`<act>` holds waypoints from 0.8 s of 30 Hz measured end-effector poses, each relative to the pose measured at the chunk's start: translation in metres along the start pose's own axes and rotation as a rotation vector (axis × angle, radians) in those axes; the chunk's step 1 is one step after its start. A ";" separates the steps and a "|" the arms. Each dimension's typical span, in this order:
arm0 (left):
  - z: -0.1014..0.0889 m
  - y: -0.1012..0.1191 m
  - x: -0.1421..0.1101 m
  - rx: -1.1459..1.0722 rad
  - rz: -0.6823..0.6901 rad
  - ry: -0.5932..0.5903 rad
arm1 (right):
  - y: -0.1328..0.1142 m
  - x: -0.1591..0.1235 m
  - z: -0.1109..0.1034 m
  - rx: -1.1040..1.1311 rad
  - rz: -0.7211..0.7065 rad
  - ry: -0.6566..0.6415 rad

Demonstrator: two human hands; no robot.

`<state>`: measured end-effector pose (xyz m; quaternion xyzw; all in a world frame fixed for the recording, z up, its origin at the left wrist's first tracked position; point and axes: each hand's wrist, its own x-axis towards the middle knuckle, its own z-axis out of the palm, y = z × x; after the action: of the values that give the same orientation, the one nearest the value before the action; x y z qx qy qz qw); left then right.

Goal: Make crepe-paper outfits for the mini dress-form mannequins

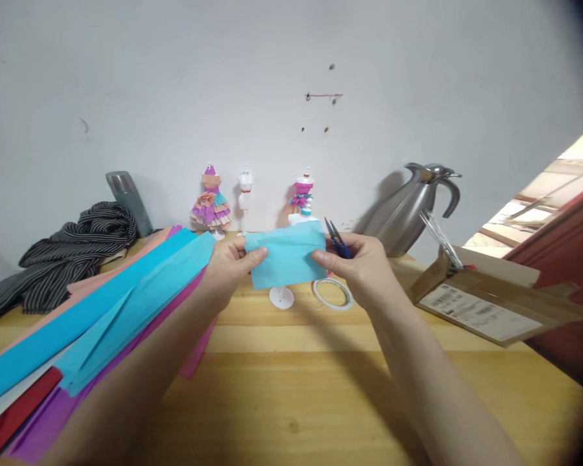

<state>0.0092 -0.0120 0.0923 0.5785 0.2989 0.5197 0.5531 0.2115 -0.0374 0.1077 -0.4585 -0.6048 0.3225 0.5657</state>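
Note:
A light blue rectangle of crepe paper (289, 257) is held up above the table, stretched between my two hands. My left hand (230, 262) pinches its left edge between thumb and fingers. On the other edge, my right hand (359, 262) pinches the paper the same way. Dark blue scissors (339, 243) also sit in my right hand, blades pointing up and leftward. Behind the paper stands a small mannequin, its round white base (282, 298) showing below, with a magenta top (303, 188) above. A roll of tape (333, 295) lies near my right hand.
Folded crepe paper sheets (121, 310) in several colours cover the table's left side. Two small mannequins, one in a ruffled dress (210, 207), one white (245, 188), stand by the wall. Striped cloth (78, 249), a flask (129, 200), a steel jug (403, 213) and a cardboard box (480, 304) surround them.

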 end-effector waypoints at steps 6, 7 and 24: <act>-0.004 0.005 0.000 0.084 -0.070 -0.049 | 0.003 0.001 -0.004 -0.017 0.013 -0.015; -0.004 0.004 0.000 0.093 -0.076 -0.057 | 0.004 0.001 -0.003 -0.006 0.017 0.000; -0.002 -0.011 0.002 -0.120 -0.147 0.012 | 0.007 0.001 0.009 0.146 0.070 -0.052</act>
<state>0.0108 -0.0071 0.0818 0.5176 0.3121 0.4983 0.6216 0.2039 -0.0327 0.0999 -0.4284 -0.5778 0.3969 0.5701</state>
